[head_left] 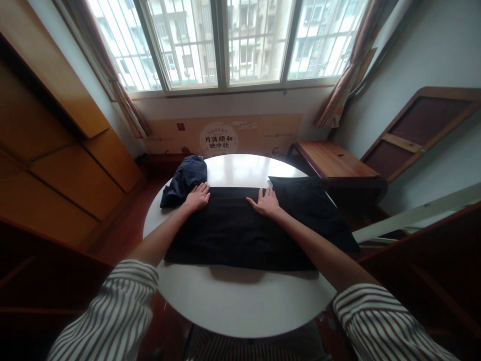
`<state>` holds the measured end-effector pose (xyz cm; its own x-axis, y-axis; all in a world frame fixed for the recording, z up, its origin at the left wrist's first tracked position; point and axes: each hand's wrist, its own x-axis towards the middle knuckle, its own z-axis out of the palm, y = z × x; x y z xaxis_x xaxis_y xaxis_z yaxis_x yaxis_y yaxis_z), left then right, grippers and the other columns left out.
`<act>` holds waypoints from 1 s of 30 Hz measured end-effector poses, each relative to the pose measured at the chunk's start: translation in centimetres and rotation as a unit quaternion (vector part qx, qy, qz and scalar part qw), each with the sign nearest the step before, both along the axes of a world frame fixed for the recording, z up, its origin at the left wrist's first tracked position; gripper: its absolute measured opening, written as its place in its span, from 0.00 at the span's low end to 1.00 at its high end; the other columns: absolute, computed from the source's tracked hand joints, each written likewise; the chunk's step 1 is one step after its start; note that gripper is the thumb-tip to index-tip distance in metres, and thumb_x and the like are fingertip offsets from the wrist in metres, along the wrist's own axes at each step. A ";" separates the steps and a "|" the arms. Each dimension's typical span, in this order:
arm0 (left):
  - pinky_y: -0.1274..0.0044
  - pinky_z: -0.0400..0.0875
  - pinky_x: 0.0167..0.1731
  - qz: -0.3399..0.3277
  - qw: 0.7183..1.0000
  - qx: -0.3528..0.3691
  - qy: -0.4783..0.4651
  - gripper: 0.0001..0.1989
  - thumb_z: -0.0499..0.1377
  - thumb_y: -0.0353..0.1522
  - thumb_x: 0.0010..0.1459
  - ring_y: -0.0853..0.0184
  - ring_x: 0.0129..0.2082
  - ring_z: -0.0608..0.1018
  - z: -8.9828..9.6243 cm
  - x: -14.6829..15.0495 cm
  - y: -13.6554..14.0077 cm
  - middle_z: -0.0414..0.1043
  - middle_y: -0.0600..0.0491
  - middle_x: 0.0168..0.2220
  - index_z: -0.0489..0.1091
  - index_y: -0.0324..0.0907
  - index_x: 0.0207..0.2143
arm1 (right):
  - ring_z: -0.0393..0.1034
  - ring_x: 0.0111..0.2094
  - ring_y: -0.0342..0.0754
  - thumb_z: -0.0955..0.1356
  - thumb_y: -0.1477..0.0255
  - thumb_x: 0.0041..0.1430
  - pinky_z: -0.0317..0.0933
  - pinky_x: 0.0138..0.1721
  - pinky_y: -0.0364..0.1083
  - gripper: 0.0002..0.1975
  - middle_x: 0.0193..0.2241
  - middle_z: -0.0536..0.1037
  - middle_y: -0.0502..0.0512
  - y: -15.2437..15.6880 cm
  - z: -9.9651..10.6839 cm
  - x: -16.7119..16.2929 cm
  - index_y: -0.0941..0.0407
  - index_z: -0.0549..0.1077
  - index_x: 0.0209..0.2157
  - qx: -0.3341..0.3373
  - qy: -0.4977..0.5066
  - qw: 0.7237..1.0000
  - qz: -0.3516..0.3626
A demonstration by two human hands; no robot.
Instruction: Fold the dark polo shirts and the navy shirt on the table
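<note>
A black piece of clothing [240, 230] lies flat across the round white table [240, 306]. Its exact kind I cannot make out; a wider part spreads past the table's right edge. My left hand [198, 196] rests open on the cloth's far left corner, fingers pointing away. Flat on the far edge near the middle is my right hand [266, 201], its fingers spread and thumb out to the left. Just beyond my left hand sits a crumpled dark navy garment [186, 180] at the table's left rim.
A wooden bench [334, 159] stands behind the table at the right, with a framed panel [421, 133] leaning on the wall. Wooden cabinets [71, 170] line the left side. Barred windows [225, 45] and a printed banner [221, 135] are at the back.
</note>
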<state>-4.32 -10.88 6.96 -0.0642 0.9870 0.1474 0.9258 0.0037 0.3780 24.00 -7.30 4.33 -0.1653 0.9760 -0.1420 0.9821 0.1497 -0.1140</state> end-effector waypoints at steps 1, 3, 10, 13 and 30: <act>0.66 0.52 0.63 0.007 1.000 0.011 -0.006 0.27 0.52 0.40 0.62 0.54 0.66 0.59 0.2 0.2 -0.3 0.66 0.40 0.61 0.64 0.35 0.60 | 0.33 0.70 0.67 0.51 0.42 0.63 0.30 0.67 0.57 0.52 0.68 0.40 0.83 -0.1 0.2 -0.1 0.75 0.44 0.68 0.001 0.003 1.000 0.005; 0.65 0.54 0.62 0.012 1.000 0.022 -0.009 0.25 0.53 0.38 0.62 0.53 0.64 0.62 0.4 0.3 -1.2 0.68 0.38 0.58 0.65 0.33 0.58 | 0.35 0.70 0.67 0.51 0.44 0.65 0.32 0.67 0.58 0.50 0.68 0.41 0.80 -0.8 0.8 0.0 0.75 0.45 0.68 0.017 0.011 0.999 0.028; 0.72 0.67 0.52 0.056 0.996 0.062 0.005 0.19 0.50 0.34 0.64 0.58 0.49 0.77 -1.2 -2.6 -9.3 0.75 0.42 0.49 0.67 0.38 0.55 | 0.56 0.64 0.64 0.56 0.54 0.69 0.51 0.63 0.60 0.35 0.62 0.63 0.74 -10.4 3.7 -0.1 0.68 0.63 0.62 0.100 0.092 0.951 0.276; 0.72 0.70 0.43 0.141 0.989 0.040 0.011 0.21 0.52 0.39 0.64 0.56 0.40 0.80 -2.2 -4.0 -12.7 0.78 0.46 0.38 0.67 0.38 0.55 | 0.62 0.60 0.62 0.61 0.52 0.66 0.57 0.60 0.58 0.34 0.59 0.69 0.71 -15.2 4.0 -1.5 0.65 0.65 0.61 0.105 0.141 0.897 0.405; 0.74 0.70 0.42 0.173 0.985 0.004 -0.010 0.18 0.57 0.42 0.60 0.57 0.43 0.79 -3.6 -6.4 -13.7 0.76 0.43 0.45 0.71 0.38 0.47 | 0.63 0.61 0.60 0.62 0.80 0.62 0.62 0.58 0.54 0.24 0.59 0.68 0.75 -19.4 -1.2 -3.8 0.71 0.66 0.59 0.193 0.028 0.841 0.505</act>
<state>-10.71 -24.59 3.37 -0.3989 0.9044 0.1513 0.8622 0.3137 0.3979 20.20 -26.71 3.11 -0.9334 0.3053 0.1886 0.3263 0.9408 0.0920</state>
